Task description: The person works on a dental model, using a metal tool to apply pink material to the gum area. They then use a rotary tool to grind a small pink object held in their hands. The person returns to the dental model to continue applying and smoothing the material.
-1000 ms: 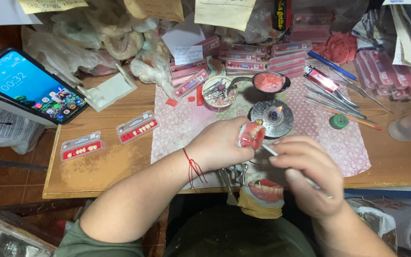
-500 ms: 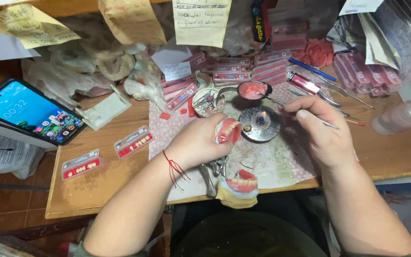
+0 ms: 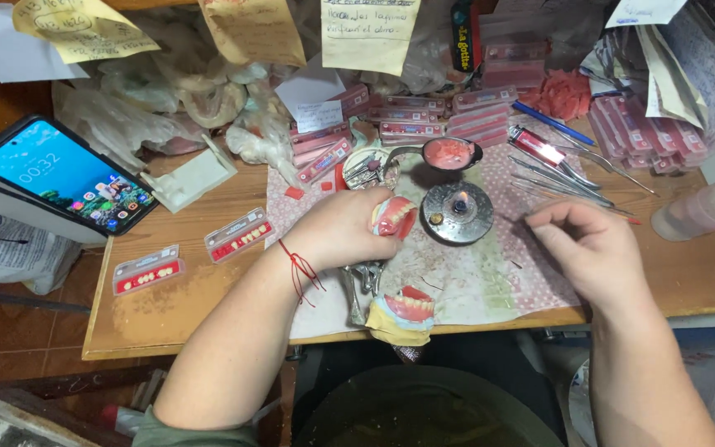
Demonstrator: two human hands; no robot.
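Left hand (image 3: 343,230), frame centre: clenched around a pink denture wax-up (image 3: 394,217). Right hand (image 3: 593,246), centre right: fingers pinched on a thin metal instrument (image 3: 577,211). Small lit burner (image 3: 458,213) between them; second denture model (image 3: 405,308) at table edge (image 3: 167,331).

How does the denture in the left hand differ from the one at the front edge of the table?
The held denture is gripped in the left hand above the table, beside the small burner; the front denture lies untouched at the table edge. The front denture sits on a yellowish base; the held denture shows none. Both have pink gums and pale teeth.
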